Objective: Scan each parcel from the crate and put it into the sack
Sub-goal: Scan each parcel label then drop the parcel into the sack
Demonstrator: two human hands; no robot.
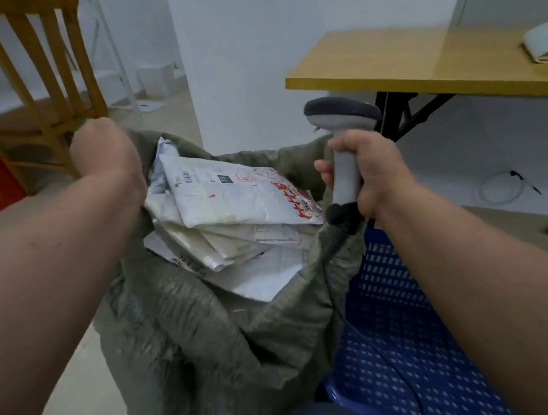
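Several white parcels (pixel 232 212) piled in olive sack (pixel 193 320), lower ones buried. Left hand (pixel 105 152) bunches sack rim, fingers hidden behind knuckles. Right hand (pixel 370 171) curled round grey scanner (pixel 343 150). Blue crate (pixel 401 329) beside sack, contents hidden by forearm.

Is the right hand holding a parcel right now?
No. The right hand grips the handle of the scanner, while the parcels lie inside the sack.
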